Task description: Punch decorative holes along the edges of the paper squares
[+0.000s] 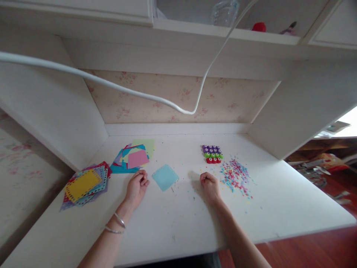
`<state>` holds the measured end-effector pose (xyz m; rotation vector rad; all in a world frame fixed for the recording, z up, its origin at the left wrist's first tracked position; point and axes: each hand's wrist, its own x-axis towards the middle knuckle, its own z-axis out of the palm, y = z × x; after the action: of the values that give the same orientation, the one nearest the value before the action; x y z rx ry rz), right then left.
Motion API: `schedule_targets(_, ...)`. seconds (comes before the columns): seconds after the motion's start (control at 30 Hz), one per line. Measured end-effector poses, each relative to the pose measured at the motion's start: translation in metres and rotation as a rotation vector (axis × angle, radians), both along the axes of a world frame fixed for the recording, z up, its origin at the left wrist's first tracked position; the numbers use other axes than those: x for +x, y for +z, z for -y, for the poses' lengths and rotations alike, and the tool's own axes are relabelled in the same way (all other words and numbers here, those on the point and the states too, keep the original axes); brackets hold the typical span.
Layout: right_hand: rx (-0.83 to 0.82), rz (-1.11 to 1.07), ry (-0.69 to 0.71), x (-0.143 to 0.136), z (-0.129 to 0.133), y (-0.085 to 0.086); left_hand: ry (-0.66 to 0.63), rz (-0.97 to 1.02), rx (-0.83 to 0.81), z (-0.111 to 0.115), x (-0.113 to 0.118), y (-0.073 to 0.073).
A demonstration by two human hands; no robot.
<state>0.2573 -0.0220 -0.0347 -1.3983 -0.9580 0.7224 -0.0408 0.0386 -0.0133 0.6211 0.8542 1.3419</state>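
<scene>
My left hand rests on the white table with its fingers curled in, just below a stack of coloured paper sheets. My right hand lies curled on the table, left of a heap of small multicoloured paper bits. No object shows in either hand. Between the hands, nearer the left one, lies a light blue paper square turned like a diamond, with small holes along its edges. Behind my right hand stand rows of purple, green and red eye-like pieces.
A pile of hole-edged papers, yellow on top, lies at the left of the white table. A white cable hangs across the upper view. Above is an open shelf; side panels flank the table.
</scene>
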Motion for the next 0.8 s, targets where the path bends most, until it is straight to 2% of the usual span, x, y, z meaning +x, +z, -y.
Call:
schedule_targets(0.27, 0.065, -0.073, 0.0, 0.0, -0.001, 0.008, -0.065, -0.006, -0.013, -0.001, -0.003, -0.002)
schedule_targets(0.8, -0.029, -0.057, 0.024, 0.004, -0.003, -0.006, -0.136, -0.081, -0.036, -0.005, 0.004, 0.004)
